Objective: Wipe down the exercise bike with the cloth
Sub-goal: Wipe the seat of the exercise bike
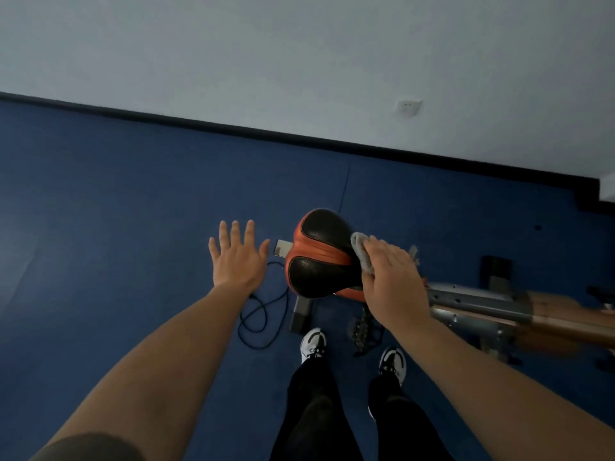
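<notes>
here right hand (392, 281) presses cloth (362, 252) on saddle (316, 257) edge.

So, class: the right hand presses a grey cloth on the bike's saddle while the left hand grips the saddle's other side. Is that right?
Not quite. The left hand grips nothing: the head view shows it open, fingers spread, clear of the saddle. The right hand does press the grey cloth on the saddle.

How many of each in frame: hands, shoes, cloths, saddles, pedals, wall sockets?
Hands: 2, left hand and right hand
Shoes: 2, and
Cloth: 1
Saddle: 1
Pedal: 1 visible
Wall socket: 1
Total: 8
</notes>
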